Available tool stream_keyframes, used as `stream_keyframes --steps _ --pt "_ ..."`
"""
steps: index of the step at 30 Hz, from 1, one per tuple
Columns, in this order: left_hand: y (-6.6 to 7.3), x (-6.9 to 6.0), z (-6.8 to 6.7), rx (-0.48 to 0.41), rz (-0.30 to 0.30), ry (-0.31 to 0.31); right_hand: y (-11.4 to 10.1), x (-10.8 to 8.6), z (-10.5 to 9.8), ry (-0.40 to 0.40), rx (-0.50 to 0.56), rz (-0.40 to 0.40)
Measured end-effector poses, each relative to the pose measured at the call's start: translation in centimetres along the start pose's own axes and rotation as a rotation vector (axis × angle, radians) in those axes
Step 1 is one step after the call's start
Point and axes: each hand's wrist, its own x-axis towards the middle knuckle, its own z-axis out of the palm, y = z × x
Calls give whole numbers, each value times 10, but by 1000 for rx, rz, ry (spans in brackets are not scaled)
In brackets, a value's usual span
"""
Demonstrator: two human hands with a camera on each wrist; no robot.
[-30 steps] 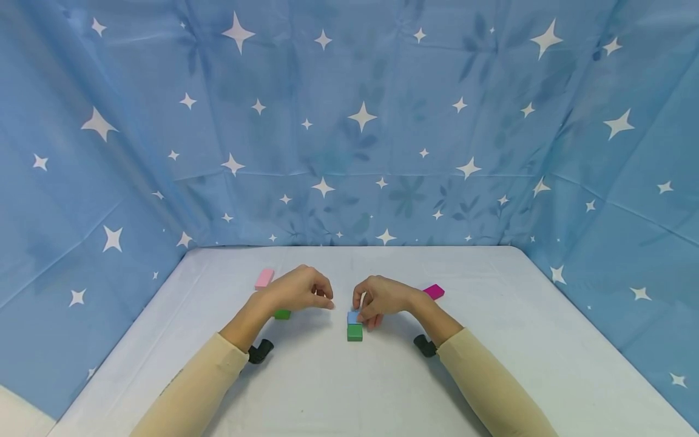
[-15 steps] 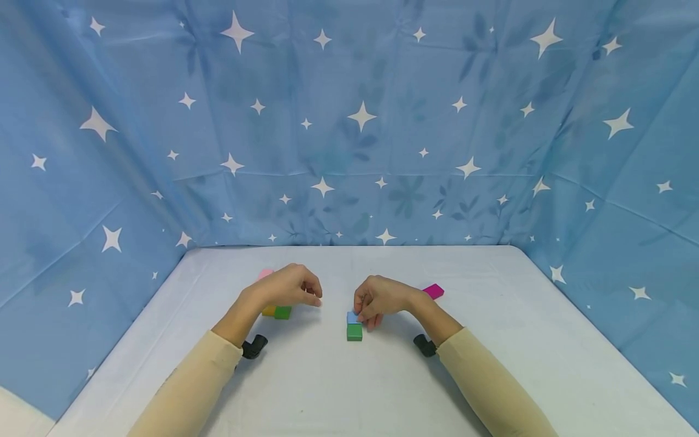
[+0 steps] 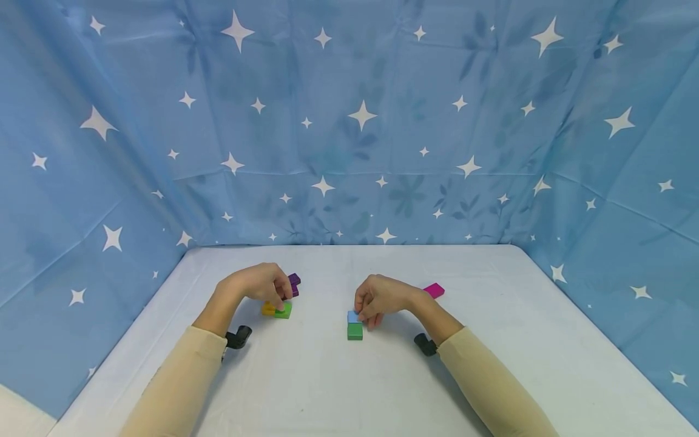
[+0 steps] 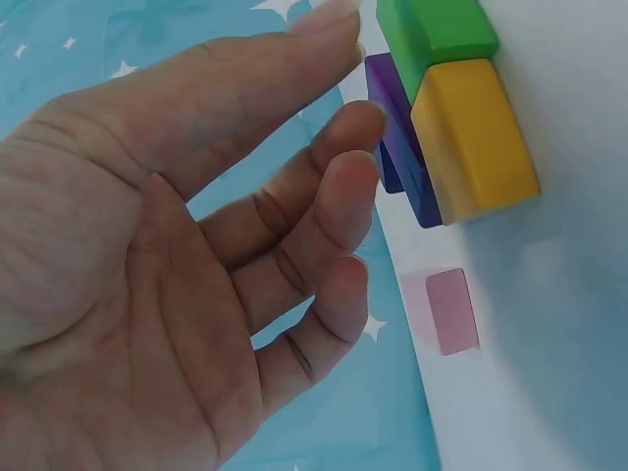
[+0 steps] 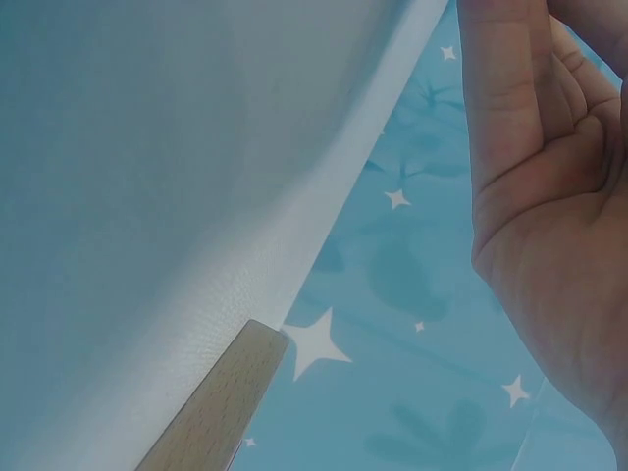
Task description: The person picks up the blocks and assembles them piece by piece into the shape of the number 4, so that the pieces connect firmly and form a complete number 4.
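Note:
In the head view, my left hand (image 3: 262, 283) is over a light green block (image 3: 283, 313), its thumb tip at the block's top. Its fingers bend loosely in the left wrist view; I see no grip on the block. Beside the green one stands a yellow block (image 4: 476, 137), with purple blocks (image 3: 295, 285) behind. My right hand (image 3: 384, 297) pinches a light blue block (image 3: 352, 317) between thumb and fingers. A darker green block (image 3: 355, 332) sits directly against its near side. The right fingertips are cut off in the right wrist view.
A magenta block (image 3: 434, 291) lies behind the right wrist. The left wrist view shows a pink block (image 4: 451, 312), hidden in the head view. A bare-wood block face (image 5: 214, 400) shows in the right wrist view. Blue starry cloth (image 3: 360, 152) surrounds the white table (image 3: 327, 388).
My left hand has moved left from near the middle to above the light green block, uncovering the purple blocks and covering the pink one. The right hand stays at the light blue block.

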Motion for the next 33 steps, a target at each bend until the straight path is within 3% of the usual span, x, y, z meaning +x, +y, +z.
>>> stream_keyframes --steps 17,25,33 --pt "-9 2 1 -27 -12 -32 -1 0 -1 0 12 -3" --pt "-4 3 5 -43 10 -38 1 1 -1 0 6 -2" --pt "0 7 10 -64 13 -2 3 1 0 2 9 10"
